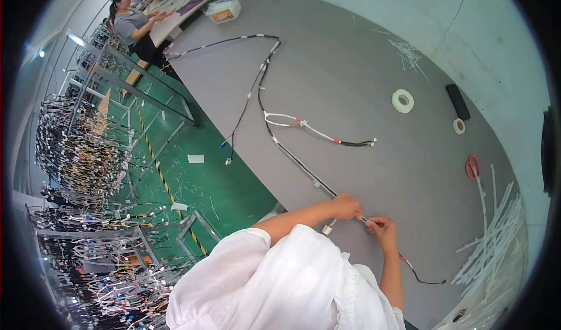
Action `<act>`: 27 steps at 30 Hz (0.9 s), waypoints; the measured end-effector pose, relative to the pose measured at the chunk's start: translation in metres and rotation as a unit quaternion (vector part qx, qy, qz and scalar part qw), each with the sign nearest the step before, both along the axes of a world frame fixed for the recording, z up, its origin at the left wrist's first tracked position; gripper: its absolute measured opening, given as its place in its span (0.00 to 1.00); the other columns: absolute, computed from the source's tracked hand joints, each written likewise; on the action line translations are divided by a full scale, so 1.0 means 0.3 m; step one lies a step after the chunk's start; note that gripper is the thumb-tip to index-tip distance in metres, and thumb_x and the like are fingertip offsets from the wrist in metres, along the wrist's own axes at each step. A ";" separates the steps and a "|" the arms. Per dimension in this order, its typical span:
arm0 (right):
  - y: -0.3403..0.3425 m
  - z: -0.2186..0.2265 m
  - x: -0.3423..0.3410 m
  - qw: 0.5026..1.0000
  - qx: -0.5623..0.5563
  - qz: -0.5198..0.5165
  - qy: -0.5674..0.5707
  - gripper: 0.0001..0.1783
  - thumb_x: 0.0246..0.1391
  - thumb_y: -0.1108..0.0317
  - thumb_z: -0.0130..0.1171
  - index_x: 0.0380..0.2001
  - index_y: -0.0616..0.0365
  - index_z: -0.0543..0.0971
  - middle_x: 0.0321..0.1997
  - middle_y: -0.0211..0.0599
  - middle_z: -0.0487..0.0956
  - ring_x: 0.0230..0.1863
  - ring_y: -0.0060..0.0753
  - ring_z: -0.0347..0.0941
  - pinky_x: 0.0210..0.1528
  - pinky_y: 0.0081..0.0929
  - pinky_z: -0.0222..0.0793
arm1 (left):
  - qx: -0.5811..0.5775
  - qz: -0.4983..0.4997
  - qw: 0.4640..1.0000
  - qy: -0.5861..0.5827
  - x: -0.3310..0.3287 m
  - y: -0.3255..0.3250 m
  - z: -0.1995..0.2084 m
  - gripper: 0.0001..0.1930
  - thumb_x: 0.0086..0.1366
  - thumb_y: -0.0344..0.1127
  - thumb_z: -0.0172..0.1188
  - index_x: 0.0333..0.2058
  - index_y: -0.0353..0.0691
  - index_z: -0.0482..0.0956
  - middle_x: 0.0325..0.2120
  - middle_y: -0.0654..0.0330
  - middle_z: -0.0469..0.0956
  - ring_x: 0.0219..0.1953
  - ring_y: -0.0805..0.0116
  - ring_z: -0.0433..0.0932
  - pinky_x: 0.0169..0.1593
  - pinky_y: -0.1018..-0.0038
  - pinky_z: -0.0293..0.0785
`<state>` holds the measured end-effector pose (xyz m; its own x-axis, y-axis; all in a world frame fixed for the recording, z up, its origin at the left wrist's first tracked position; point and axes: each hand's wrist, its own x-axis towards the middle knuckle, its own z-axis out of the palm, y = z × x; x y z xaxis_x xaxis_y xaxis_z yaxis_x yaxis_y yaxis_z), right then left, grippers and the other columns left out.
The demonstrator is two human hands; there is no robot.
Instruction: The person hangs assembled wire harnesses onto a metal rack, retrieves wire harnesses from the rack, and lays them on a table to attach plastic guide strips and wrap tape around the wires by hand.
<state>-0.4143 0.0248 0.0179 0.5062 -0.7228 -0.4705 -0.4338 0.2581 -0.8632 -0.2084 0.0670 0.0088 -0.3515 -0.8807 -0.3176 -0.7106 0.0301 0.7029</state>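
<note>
A long black wire harness [302, 167] with white tape bands winds from the table's far left edge to my hands. My left hand [347, 206] is closed around its near stretch. Just to the right, my right hand [383, 231] pinches the same harness, with a short piece of it between the hands. A white connector [327, 229] hangs on a short lead beside my left wrist. Beyond my right hand, a thin tail [411, 267] with red and white marks lies on the table. Farther up, a white-sleeved branch [318, 134] ends in small connectors.
Right on the grey table [345, 61] lie red-handled scissors [472, 167], white zip ties [497, 236], two tape rolls [395, 101] and a black oblong object [457, 102]. A plastic tub [224, 10] stands far back. Left are racks of harnesses [82, 149] and another person [131, 25].
</note>
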 end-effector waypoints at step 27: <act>0.107 0.084 0.670 0.937 -0.295 0.041 0.181 0.19 0.33 0.66 0.70 0.32 0.59 0.77 0.32 0.39 0.74 0.39 0.45 0.70 0.39 0.34 0.67 | 0.041 -0.149 0.987 0.037 0.698 -0.071 0.006 0.12 0.60 0.44 0.54 0.31 0.41 0.79 0.29 0.57 0.78 0.34 0.54 0.76 0.39 0.63 0.70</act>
<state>-0.2133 0.0569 0.0431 0.4555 -0.8769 -0.1536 -0.7239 -0.2644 -0.6372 0.0010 0.0458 0.0107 -0.6158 -0.7074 -0.3469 -0.6249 0.1703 0.7619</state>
